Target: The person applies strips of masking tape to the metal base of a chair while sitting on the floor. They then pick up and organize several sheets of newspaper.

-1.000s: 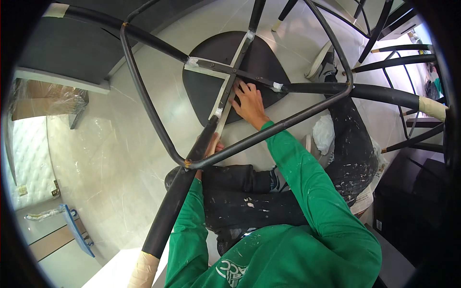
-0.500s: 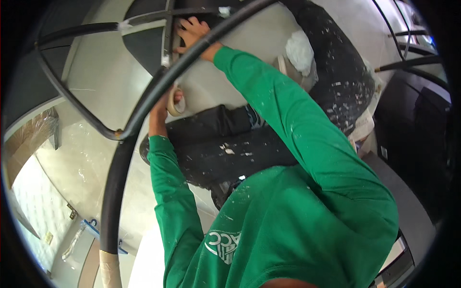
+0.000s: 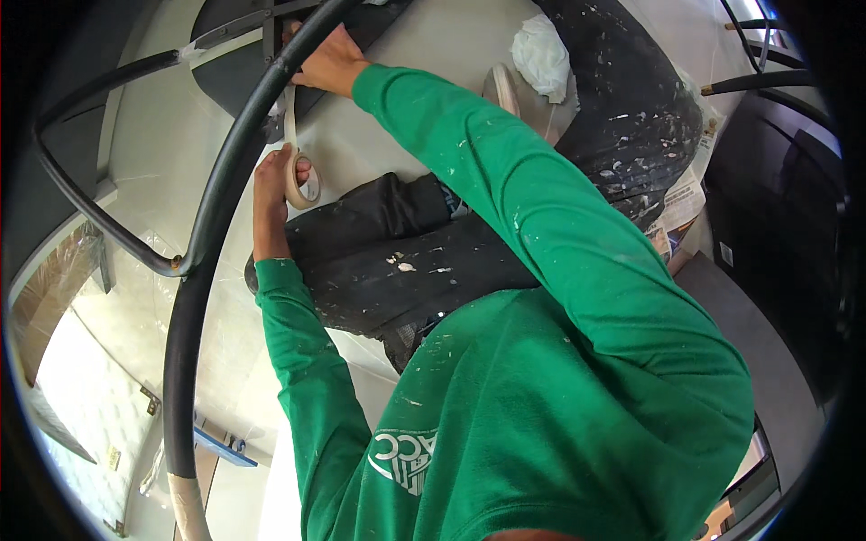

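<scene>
My left hand [image 3: 271, 187] is closed on a roll of masking tape [image 3: 293, 191], some fingers through its core. From the roll a pale strip of tape [image 3: 290, 117] runs up toward a black metal frame [image 3: 271, 38]. At the frame's joint is my right hand [image 3: 330, 61], its thumb near the strip's upper end; a thick black tube [image 3: 233, 158] crosses in front and hides most of its fingers. That curved tube passes to the left of my left hand.
A crumpled white plastic bag [image 3: 541, 59] lies near a shoe at upper right. Newspaper [image 3: 683, 203] sticks out beside the paint-spotted black trousers [image 3: 406, 261]. Thinner bent tubing [image 3: 108, 216] spans the left side, and more black tubes [image 3: 767, 83] stand at far right.
My left hand has drawn the tape roll away from the frame, and a stretched strip now shows between them. The whole view has shifted, with the frame now higher and farther left.
</scene>
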`<state>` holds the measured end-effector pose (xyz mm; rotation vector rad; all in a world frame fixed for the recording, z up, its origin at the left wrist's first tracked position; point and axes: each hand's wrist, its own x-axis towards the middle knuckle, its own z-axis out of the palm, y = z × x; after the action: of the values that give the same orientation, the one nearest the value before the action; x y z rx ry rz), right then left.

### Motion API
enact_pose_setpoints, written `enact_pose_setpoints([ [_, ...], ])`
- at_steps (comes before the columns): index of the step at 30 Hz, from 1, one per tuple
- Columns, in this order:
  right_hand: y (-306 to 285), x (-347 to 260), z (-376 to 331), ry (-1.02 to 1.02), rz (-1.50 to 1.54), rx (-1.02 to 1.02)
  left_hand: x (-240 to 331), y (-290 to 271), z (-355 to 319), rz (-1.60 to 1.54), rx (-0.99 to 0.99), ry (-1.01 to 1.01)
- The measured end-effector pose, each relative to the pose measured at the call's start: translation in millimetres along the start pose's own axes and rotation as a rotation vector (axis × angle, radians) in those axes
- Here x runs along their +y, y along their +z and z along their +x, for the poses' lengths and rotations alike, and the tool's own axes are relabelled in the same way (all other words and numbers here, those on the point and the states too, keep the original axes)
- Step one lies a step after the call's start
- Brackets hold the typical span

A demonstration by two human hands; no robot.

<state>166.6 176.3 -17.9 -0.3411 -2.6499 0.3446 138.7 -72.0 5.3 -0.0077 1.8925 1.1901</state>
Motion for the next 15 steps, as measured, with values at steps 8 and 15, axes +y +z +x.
enact_pose_setpoints([
  [8, 10, -7, 3, 0.039, -0.165, 0.017, -1, 0, 20, -0.081, -0.143, -0.146],
  [15, 17, -15, 1, 0.032, -0.133, 0.044, -1, -13, 17, -0.005, -0.013, -0.143],
])
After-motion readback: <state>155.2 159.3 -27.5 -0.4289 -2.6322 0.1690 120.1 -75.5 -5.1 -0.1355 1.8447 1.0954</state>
